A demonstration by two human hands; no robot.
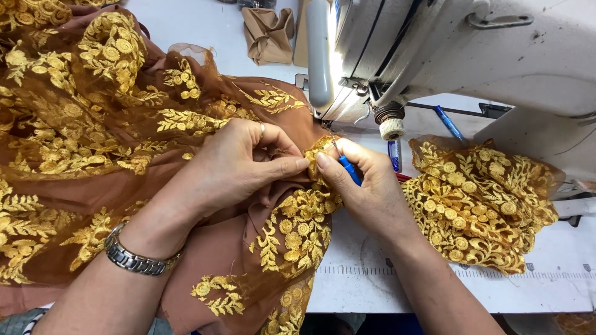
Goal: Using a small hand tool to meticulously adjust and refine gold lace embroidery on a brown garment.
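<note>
Fabric [186, 149], brown mesh with gold embroidery, bunched under both hands. Left hand [239, 164]: thumb and forefinger pinching an embroidered fold. Right hand [366, 186]: fingers closed around blue seam ripper [349, 169], tip touching the fold just beside left fingertips.

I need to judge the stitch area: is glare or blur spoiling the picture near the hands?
Head view: the sewing machine lamp blows out to white, washing the machine body beside it; the left hand, the right hand with its blue seam ripper, and the gold embroidered fabric stay sharp and evenly lit; soft shadow lies under the wrists.
</note>
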